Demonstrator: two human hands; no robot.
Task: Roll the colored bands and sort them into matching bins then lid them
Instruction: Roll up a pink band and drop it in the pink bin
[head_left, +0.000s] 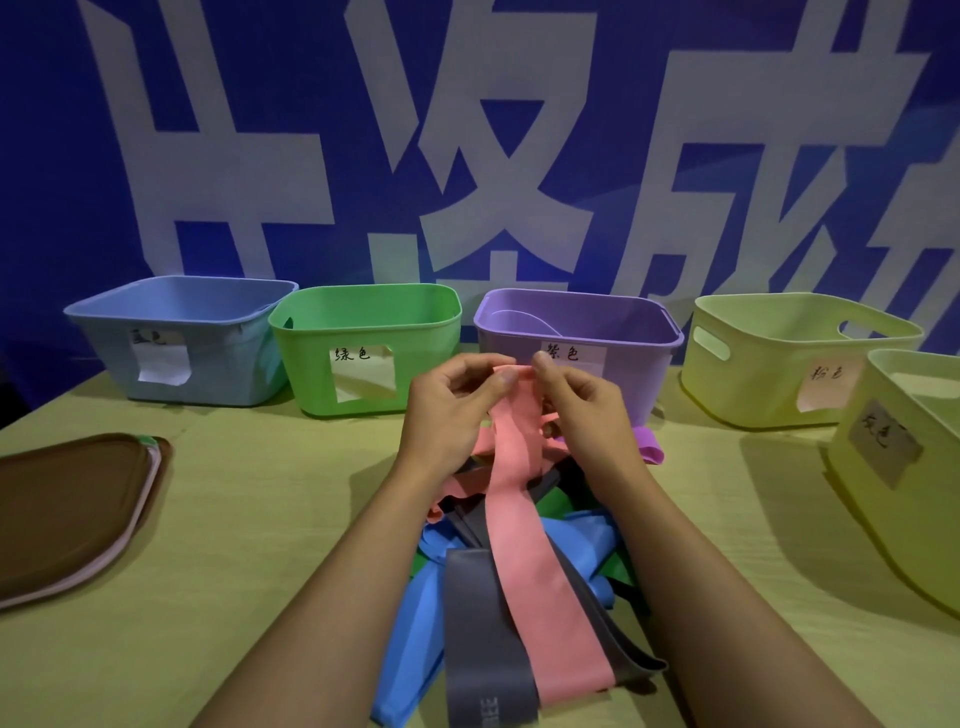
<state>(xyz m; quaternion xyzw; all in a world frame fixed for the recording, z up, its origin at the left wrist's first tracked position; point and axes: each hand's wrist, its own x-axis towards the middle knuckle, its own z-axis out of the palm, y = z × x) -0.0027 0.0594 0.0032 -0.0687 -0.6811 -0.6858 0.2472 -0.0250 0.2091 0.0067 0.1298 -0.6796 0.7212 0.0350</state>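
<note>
Spread wide beneath everything, a pale wooden surface (218, 545), backed by a blue banner (519, 130) with big white characters. Lined along the far edge, five labelled bins: blue bin (176, 340), green bin (363, 348), purple bin (582, 338), and two pale yellow bins (789, 358) (904, 467) toward the right. Stacked at the left edge, brown lids (67, 514) over a pink one. Heaped between the forearms, a pile of bands (467, 597) in blue, grey, green and purple. Draped over that pile, a long pink band (524, 519), its far end lifted in front of the purple bin. Pinched at that end by the left hand (452, 410) and the right hand (582, 410), fingertips curled on the top edge, almost touching.
</note>
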